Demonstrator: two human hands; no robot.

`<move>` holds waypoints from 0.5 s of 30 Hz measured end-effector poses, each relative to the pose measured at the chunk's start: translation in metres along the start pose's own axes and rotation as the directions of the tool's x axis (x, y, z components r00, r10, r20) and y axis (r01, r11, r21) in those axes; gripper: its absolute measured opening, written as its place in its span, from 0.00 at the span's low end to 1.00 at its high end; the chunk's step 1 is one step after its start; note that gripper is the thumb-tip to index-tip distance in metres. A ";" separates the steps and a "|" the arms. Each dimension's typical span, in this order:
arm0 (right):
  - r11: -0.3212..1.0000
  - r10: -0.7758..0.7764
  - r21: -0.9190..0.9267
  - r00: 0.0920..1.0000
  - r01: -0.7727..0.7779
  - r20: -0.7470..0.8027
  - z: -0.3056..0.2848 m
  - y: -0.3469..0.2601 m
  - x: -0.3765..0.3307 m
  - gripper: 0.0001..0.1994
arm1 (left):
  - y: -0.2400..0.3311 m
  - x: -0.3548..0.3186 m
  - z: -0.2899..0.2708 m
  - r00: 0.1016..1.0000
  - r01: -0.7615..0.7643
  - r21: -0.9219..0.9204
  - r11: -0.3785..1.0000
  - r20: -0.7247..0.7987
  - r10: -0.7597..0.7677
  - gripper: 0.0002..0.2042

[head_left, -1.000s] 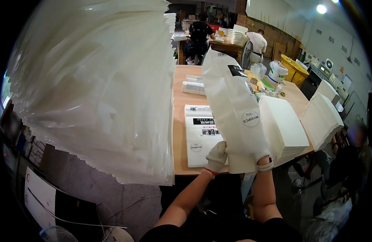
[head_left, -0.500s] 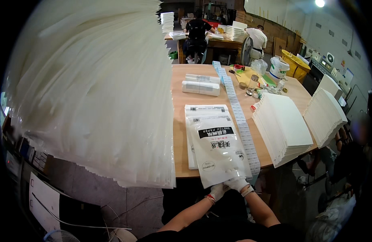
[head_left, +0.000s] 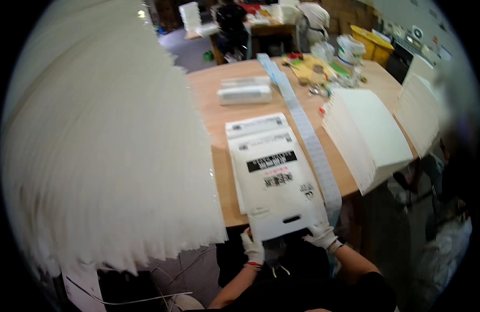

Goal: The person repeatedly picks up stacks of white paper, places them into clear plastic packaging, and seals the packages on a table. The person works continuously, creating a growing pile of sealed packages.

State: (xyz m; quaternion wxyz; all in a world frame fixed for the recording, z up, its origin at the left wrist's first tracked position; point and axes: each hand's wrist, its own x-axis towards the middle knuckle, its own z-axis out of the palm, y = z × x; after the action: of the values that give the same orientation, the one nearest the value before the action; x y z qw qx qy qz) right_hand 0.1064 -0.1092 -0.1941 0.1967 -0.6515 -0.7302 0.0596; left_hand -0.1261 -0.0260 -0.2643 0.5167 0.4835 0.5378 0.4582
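A white plastic bag (head_left: pixel 273 179) with black printed patches and a cut-out handle lies flat on the wooden table (head_left: pixel 216 117), its handle end hanging over the near edge. My left hand (head_left: pixel 253 247), in a white glove, grips the bag's lower left corner. Gripping the lower right corner is my gloved right hand (head_left: pixel 320 235). Under the bag lie more bags of the same kind (head_left: pixel 255 125).
A huge stack of white bags (head_left: pixel 110 145) fills the left. A long strip of labels (head_left: pixel 302 127) runs down the table. White stacks (head_left: pixel 367 132) stand at the right, small boxes (head_left: pixel 245 93) further back. People work at a far table (head_left: pixel 271 28).
The bag, held upright a second ago, has been laid flat on the pile. Both hands have slid down to its near corners at the table edge.
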 end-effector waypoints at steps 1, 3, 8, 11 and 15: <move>0.999 0.029 0.010 0.994 -0.030 0.108 -0.006 0.001 -0.019 0.16 | -0.001 0.003 -0.021 0.993 -0.031 0.231 0.972 0.121 0.003 0.17; 0.931 0.213 0.174 0.863 -0.322 0.459 -0.007 0.012 -0.037 0.12 | 0.004 -0.001 -0.039 0.969 -0.228 0.328 0.917 0.172 0.180 0.21; 0.611 0.788 0.348 0.588 -0.711 -0.182 -0.019 0.082 -0.049 0.12 | 0.032 -0.029 -0.063 0.866 -0.495 0.497 0.713 0.351 0.356 0.35; 0.506 0.848 0.323 0.531 -0.800 -0.015 0.006 0.134 -0.057 0.29 | 0.070 -0.021 -0.030 0.657 -0.701 0.277 0.658 0.611 0.443 0.19; 0.308 0.758 0.674 0.601 -0.672 0.253 0.014 0.164 -0.056 0.32 | 0.112 -0.010 0.058 0.603 -0.468 0.082 0.880 0.757 0.250 0.11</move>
State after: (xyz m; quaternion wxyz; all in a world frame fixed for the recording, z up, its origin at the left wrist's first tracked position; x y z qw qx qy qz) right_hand 0.2576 -0.1378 -0.2752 0.4250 -0.7764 -0.2664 0.3816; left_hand -0.0633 -0.0237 -0.1551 0.5112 0.7895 0.2358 0.2447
